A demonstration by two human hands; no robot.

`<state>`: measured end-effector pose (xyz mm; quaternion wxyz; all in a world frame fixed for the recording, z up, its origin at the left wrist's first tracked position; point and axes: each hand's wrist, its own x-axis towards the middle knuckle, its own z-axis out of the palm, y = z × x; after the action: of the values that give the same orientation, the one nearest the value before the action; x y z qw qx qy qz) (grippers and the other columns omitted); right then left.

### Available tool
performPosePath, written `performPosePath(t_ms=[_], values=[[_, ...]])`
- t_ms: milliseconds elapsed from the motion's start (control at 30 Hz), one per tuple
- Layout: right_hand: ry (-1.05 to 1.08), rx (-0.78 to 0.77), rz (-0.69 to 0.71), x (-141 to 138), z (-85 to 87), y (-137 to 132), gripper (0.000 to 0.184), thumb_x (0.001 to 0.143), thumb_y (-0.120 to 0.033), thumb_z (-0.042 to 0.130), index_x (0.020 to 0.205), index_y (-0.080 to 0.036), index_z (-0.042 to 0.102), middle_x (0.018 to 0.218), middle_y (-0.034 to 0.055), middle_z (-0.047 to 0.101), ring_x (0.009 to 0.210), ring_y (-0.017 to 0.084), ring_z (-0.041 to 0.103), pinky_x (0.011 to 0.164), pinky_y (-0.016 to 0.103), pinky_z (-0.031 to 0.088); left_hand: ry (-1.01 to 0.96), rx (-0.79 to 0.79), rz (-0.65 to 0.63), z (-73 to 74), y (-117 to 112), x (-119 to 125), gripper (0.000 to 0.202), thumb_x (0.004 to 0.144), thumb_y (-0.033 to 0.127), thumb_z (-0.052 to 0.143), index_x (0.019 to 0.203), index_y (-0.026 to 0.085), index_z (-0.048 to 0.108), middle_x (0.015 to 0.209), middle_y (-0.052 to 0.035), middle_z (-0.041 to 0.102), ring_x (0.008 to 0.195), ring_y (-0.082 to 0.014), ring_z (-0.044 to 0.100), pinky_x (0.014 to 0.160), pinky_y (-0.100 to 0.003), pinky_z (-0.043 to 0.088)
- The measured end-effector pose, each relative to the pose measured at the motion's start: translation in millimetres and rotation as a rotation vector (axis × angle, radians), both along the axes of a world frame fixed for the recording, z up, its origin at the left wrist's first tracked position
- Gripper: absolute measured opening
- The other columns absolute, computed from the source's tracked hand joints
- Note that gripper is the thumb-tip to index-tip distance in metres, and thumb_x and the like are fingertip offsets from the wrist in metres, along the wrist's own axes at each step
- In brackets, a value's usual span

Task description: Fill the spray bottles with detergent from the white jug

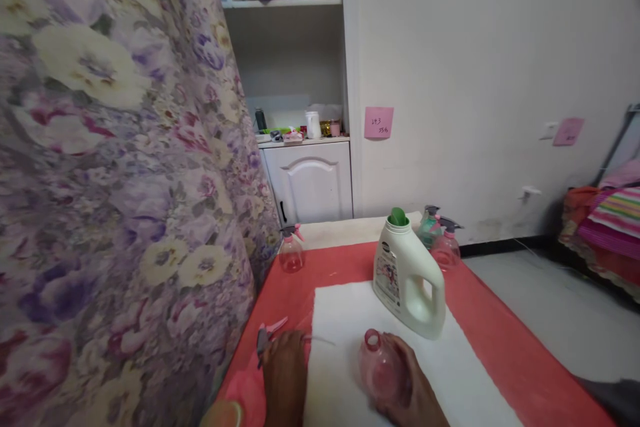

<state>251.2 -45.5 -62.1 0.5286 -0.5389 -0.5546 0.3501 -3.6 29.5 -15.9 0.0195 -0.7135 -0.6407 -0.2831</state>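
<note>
My right hand (pixel 413 380) is wrapped round the right side of a clear pink spray bottle (pixel 376 367), its mouth uncovered and facing up. The bottle is over the white cloth (pixel 340 307). Closed round a pink and grey trigger spray head (pixel 269 335), my left hand (pixel 286 357) is at the cloth's left edge; a thin dip tube (pixel 323 339) sticks out to its right. The fingertips of that hand are partly hidden. Beyond the pink bottle stands a large pale green detergent jug (pixel 410 280), uncapped, with something green (pixel 399 216) in its mouth.
A pink spray bottle (pixel 291 253) stands at the table's far left. Behind the jug are a green spray bottle (pixel 429 227) and another pink one (pixel 447 250). A floral curtain (pixel 125 180) borders the left side. The red tablecloth (pixel 500 320) covers the table; a round-rimmed object (pixel 223 415) is at the near left.
</note>
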Motion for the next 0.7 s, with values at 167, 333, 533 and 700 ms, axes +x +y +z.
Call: performPosePath(t_ms=[167, 333, 533, 700], values=[[-0.028, -0.028, 0.017, 1.8, -0.4, 1.6, 0.093, 0.054, -0.016, 0.071, 0.138, -0.029, 0.032, 0.146, 0.0080, 0.044, 0.136, 0.032, 0.040, 0.115, 0.046, 0.029, 0.071, 0.055, 0.016, -12.4, 3.3, -3.9, 0.032, 0.085, 0.022, 0.044, 0.105, 0.016, 0.068, 0.107, -0.0129, 0.073, 0.103, -0.0295, 0.063, 0.096, -0.047, 0.042], [-0.037, -0.062, 0.038, 2.6, 17.7, -3.8, 0.101, 0.053, -0.013, 0.075, 0.140, -0.027, 0.028, 0.149, 0.0096, 0.038, 0.140, 0.031, 0.033, 0.118, 0.047, 0.022, -0.015, 0.150, -0.041, -19.8, -3.1, -5.8, 0.033, 0.088, 0.024, 0.042, 0.107, 0.016, 0.067, 0.114, -0.0138, 0.070, 0.111, -0.0298, 0.060, 0.099, -0.049, 0.043], [0.087, -0.018, 0.034, 4.8, 24.9, -5.3, 0.094, 0.060, -0.030, 0.080, 0.140, -0.025, 0.031, 0.148, 0.0108, 0.041, 0.140, 0.030, 0.035, 0.117, 0.045, 0.027, -0.244, 0.094, -0.157, -5.5, -26.4, 9.3, 0.031, 0.086, 0.029, 0.046, 0.106, 0.022, 0.069, 0.113, -0.0100, 0.071, 0.110, -0.0271, 0.062, 0.104, -0.048, 0.043], [0.412, -0.050, 0.003, 22.8, 16.1, -2.2, 0.067, 0.086, -0.060, 0.050, 0.140, -0.023, 0.032, 0.148, 0.0131, 0.044, 0.136, 0.026, 0.043, 0.112, 0.043, 0.037, -0.390, 0.053, -0.151, -19.2, -55.3, 46.1, 0.034, 0.087, 0.033, 0.047, 0.108, 0.020, 0.069, 0.113, -0.0119, 0.071, 0.109, -0.0259, 0.065, 0.097, -0.043, 0.052]])
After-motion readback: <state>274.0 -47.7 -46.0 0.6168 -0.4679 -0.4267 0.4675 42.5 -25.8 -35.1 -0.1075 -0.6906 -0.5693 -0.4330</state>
